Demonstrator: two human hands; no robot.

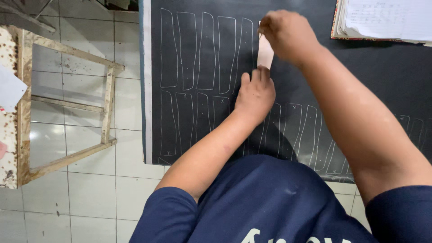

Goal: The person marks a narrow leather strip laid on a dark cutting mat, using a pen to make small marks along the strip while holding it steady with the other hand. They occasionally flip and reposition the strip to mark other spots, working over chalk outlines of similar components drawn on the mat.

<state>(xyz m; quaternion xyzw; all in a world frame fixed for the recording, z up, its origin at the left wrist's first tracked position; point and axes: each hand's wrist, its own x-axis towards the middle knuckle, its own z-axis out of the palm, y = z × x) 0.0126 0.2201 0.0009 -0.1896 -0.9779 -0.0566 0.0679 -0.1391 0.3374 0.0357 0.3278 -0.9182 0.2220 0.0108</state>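
A black sheet [207,135] lies on the table, covered with several white chalk outlines of long narrow shapes in two rows. A pale cardboard template [265,54] rests on it at the end of the upper row. My left hand [255,94] presses its fingertips down on the template's near end. My right hand [283,33] is at the template's far end, fingers pinched together as if around a small marking tool; the tool itself is too hidden to tell.
An open notebook [387,20] lies at the table's far right corner. A rough wooden frame stand [67,103] sits on the white tiled floor [85,193] to the left. The table's pale left edge [145,90] borders the sheet.
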